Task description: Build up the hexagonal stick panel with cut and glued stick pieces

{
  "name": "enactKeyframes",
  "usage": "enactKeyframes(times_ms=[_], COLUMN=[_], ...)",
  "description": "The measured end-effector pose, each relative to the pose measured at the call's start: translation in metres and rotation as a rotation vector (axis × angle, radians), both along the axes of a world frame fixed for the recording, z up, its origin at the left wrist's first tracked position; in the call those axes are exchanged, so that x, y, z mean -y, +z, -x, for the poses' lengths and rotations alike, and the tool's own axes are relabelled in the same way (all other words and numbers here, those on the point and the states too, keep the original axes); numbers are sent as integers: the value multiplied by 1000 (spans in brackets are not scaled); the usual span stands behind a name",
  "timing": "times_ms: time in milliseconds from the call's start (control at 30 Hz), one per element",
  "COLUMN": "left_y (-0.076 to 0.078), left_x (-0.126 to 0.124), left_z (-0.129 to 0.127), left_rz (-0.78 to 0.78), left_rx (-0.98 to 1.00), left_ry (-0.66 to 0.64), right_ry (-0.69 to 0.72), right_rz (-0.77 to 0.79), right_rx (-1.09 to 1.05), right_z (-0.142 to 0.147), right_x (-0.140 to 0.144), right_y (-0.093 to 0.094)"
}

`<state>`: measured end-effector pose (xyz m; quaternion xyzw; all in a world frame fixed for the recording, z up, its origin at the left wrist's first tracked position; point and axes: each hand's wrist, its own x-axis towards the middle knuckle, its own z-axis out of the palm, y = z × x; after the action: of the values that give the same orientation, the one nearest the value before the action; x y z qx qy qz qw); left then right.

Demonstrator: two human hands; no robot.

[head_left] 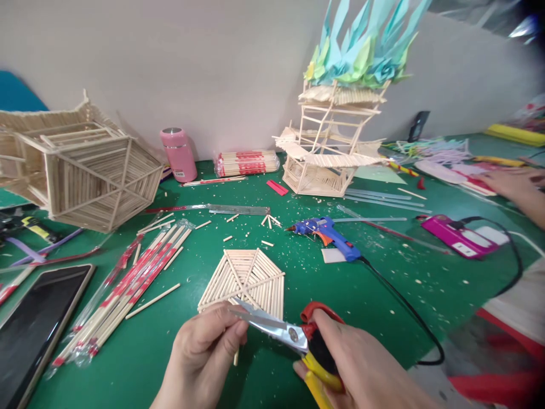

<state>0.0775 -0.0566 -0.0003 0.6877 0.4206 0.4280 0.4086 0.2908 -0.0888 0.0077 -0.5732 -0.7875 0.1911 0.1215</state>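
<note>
My right hand (361, 366) grips shears (293, 335) with red and yellow handles, the steel blades pointing left. My left hand (204, 352) pinches a thin wooden stick (235, 357) right at the blade tips. Just beyond my hands a flat hexagonal panel of glued sticks (244, 281) lies on the green table (374, 284). A blue hot glue gun (330, 233) rests to the right of the panel, its black cord running toward the table's near edge.
A large hexagonal stick frame (85, 170) stands at the left, a stick tower with paper cranes (336, 125) at the back. Packs of chopsticks (131, 284), a tablet (38, 324), a pink flask (179, 153), a metal ruler (238, 209). Another person's hand (515, 187) is at right.
</note>
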Motion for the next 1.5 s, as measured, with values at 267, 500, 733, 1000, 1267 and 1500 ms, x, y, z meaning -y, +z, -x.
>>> enactKeyframes(times_ms=[267,500,733,1000,1267,1500], left_y=[-10,-17,-15,-15,-16,-20], left_x=[-4,-2,-6,-5,-6,-2], left_z=[-2,2,4,6,4,7], left_rz=[459,495,385,353,379,476], left_rx=[271,364,314,298,341,395], left_ry=[-41,-62,-89,-96,-118,-167], right_ry=[-77,-3,-10,5,6,34], right_rz=[73,106,92,97,84,120], right_rx=[-77,26,37,12,10,40], right_z=[-5,-6,-4,-6,-1,-1], right_x=[-15,-10,-9,-10,-11,-9], right_y=[4,2,3,4,9,10])
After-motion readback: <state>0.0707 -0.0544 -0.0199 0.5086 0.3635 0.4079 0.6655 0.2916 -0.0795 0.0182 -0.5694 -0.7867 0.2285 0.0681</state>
